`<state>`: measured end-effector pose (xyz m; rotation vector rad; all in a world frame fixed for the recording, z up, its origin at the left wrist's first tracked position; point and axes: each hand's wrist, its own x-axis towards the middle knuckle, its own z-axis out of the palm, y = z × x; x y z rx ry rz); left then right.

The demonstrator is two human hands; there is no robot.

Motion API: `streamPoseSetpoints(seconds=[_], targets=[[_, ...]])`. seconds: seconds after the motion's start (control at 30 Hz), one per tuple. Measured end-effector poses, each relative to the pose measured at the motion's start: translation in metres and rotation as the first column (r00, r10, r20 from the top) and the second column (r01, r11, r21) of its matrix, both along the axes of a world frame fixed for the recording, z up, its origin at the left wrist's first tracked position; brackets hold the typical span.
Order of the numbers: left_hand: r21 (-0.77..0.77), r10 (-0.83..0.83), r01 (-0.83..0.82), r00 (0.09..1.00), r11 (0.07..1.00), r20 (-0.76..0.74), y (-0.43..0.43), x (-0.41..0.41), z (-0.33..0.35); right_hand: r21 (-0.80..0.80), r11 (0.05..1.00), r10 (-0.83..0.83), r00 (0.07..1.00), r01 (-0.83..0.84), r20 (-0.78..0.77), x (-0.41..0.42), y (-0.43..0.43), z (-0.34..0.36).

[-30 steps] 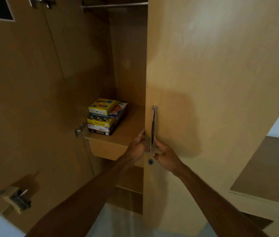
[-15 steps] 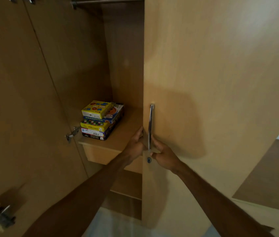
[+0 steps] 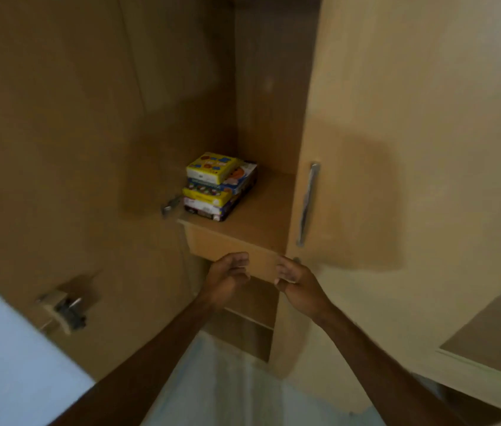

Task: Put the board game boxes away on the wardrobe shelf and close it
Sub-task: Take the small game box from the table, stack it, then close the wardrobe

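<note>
We found the colourful board game boxes [image 3: 220, 186] stacked flat at the front left corner of the wardrobe shelf [image 3: 263, 216], a small yellow one topmost. The wardrobe's left door [image 3: 43, 149] and right door [image 3: 396, 133] stood open.

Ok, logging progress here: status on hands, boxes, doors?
Left hand and right hand empty, loosely curled, below the shelf. Boxes stacked on shelf. Right door part-shut, handle untouched; left door wide open.
</note>
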<state>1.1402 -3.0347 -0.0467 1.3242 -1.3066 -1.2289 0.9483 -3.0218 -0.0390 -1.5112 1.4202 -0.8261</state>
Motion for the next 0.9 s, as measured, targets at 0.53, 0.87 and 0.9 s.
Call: streamPoseSetpoints(seconds=[0.53, 0.87, 0.9], targets=[[-0.086, 0.664, -0.66, 0.728, 0.746, 0.172, 0.177, 0.283, 0.046, -0.003, 0.855, 0.515, 0.849, -0.518, 0.12, 0.301, 0.058, 0.016], [-0.268, 0.656, -0.618, 0.751, 0.739, 0.074, 0.123, 0.316, 0.106, -0.15, 0.834, 0.543, 0.838, -0.531, 0.053, 0.361, 0.027, 0.073], [-0.274, 0.662, -0.625, 0.746, 0.731, 0.067, 0.124, 0.313, 0.105, -0.149, 0.836, 0.54, 0.84, -0.528, 0.051, 0.36, 0.026, 0.073]])
